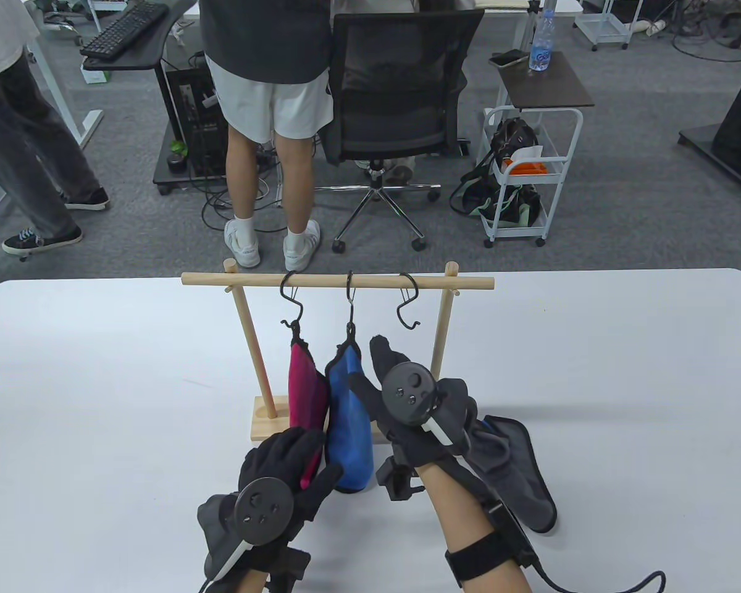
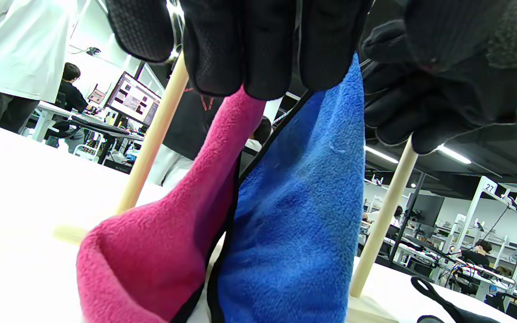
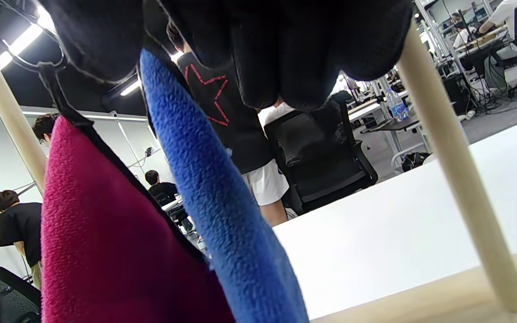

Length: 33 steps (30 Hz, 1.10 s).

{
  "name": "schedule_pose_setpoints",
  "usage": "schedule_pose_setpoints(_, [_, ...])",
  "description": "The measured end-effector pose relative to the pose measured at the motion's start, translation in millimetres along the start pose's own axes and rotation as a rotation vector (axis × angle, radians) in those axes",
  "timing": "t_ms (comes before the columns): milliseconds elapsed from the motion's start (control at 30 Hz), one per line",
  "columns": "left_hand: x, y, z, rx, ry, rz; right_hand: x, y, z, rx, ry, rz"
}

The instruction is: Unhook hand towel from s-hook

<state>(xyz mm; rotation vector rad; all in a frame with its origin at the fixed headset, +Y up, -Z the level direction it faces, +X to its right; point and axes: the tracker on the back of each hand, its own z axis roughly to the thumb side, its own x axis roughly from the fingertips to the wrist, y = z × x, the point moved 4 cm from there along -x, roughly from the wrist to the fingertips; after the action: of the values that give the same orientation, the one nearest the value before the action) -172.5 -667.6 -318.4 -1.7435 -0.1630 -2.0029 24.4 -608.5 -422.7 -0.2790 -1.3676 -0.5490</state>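
A wooden rack (image 1: 339,281) carries three black S-hooks. The left hook (image 1: 291,302) holds a pink towel (image 1: 305,389). The middle hook (image 1: 349,302) holds a blue towel (image 1: 349,426). The right hook (image 1: 409,306) is bare. My right hand (image 1: 373,370) is at the blue towel's right edge and pinches it between thumb and fingers (image 3: 285,54); the blue towel (image 3: 213,202) runs up between them. My left hand (image 1: 302,454) is low at the pink towel, thumb spread; its fingers (image 2: 258,49) touch the pink towel (image 2: 159,251) beside the blue one (image 2: 299,215).
A grey towel (image 1: 519,475) lies on the white table (image 1: 623,383) to the right of the rack, under my right forearm. The rack's right post (image 1: 443,333) stands just behind my right hand. People, a chair and a cart are beyond the table's far edge.
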Motion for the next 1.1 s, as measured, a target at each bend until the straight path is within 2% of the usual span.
schedule_pose_setpoints(300, [0,0,0,0.002,0.000,-0.001,-9,-19,1,-0.091,-0.032,0.033])
schedule_pose_setpoints(433, [0,0,0,0.004,-0.002,-0.002,-9,-19,0,-0.104,-0.041,0.009])
schedule_pose_setpoints(700, [0,0,-1,0.003,0.000,-0.004,-3,-8,0,-0.078,-0.021,-0.040])
schedule_pose_setpoints(1100, [0,0,-1,0.002,-0.002,0.003,9,24,6,-0.086,0.019,-0.111])
